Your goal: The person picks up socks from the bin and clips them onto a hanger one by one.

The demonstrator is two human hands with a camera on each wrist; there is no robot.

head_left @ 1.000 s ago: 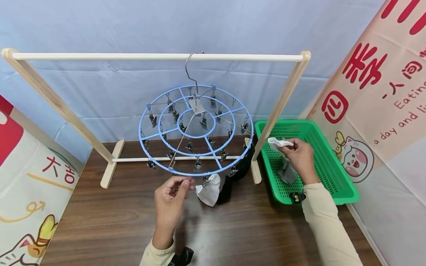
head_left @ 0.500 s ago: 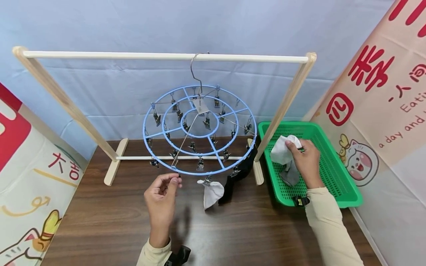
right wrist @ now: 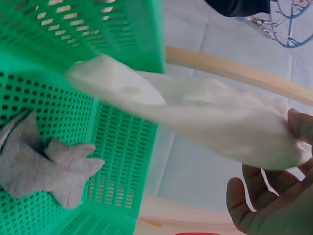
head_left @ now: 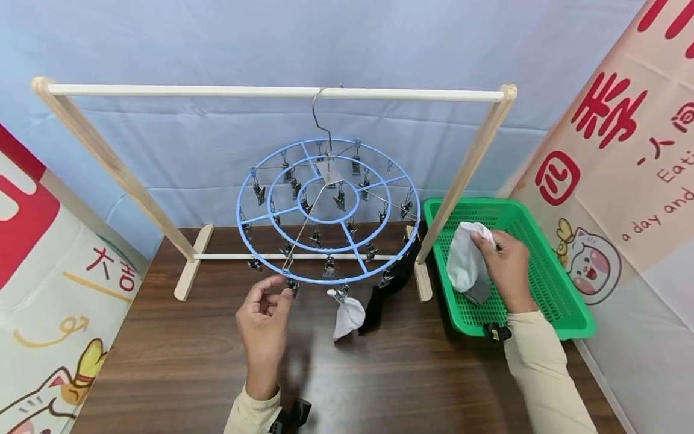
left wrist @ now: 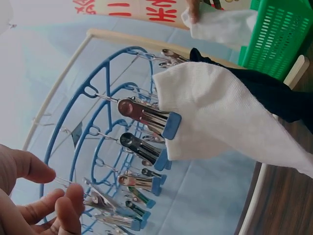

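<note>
My right hand (head_left: 509, 265) holds a white sock (head_left: 462, 258) by its upper end, over the green basket. In the right wrist view this sock (right wrist: 210, 115) stretches sideways from my fingers across the basket's edge. At the front of the round blue clip hanger (head_left: 303, 280), my left hand (head_left: 265, 319) has its thumb and fingertips at a metal clip (head_left: 293, 287). The left wrist view shows them around the hanging wire of that clip (left wrist: 100, 198). Another white sock (left wrist: 205, 107) hangs from a neighbouring clip, with a black sock (head_left: 374, 307) to its right.
A wooden rack (head_left: 125, 175) carries the hanger on its white top rod (head_left: 228, 91). The green basket (head_left: 575, 319) stands right of the rack, with grey socks (right wrist: 44, 169) inside. Several more metal clips dangle from the hanger's rings above the brown table (head_left: 179, 355).
The white sock in my right hand has gone from bunched up to hanging down at length. My left hand has moved left along the hanger's front rim to another clip.
</note>
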